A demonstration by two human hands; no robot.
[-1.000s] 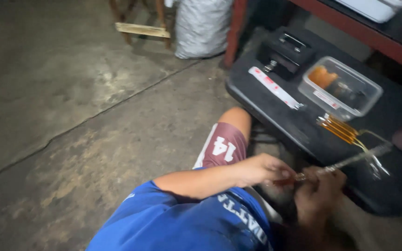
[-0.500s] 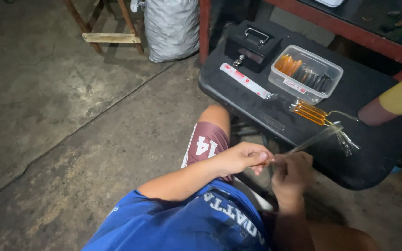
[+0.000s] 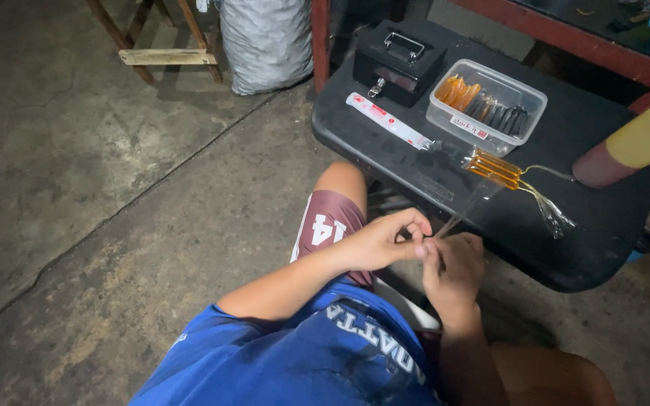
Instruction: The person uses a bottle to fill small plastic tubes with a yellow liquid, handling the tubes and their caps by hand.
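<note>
My left hand (image 3: 381, 242) and my right hand (image 3: 453, 272) meet above my lap, just in front of the black table's edge (image 3: 385, 162). Both pinch the near end of a thin clear strip (image 3: 460, 212). The strip slants up from my fingers toward the tabletop. A bundle of orange sticks (image 3: 494, 167) lies on the table just past the strip's far end, with crumpled clear wrapping (image 3: 552, 216) trailing to its right. My knee in maroon shorts (image 3: 329, 225) shows to the left of my hands.
On the table stand a clear tub of orange and black pieces (image 3: 453, 116), a black box with a handle (image 3: 399, 60), a long white packet (image 3: 387, 120) and a yellow squeeze bottle (image 3: 633, 143). A grey sack (image 3: 265, 41) and wooden stool legs (image 3: 163, 56) stand on the concrete floor.
The view has swung so the table sits further right and higher. My hands stay together on the strip, now closer to my body, with the left fingers curled tighter.
</note>
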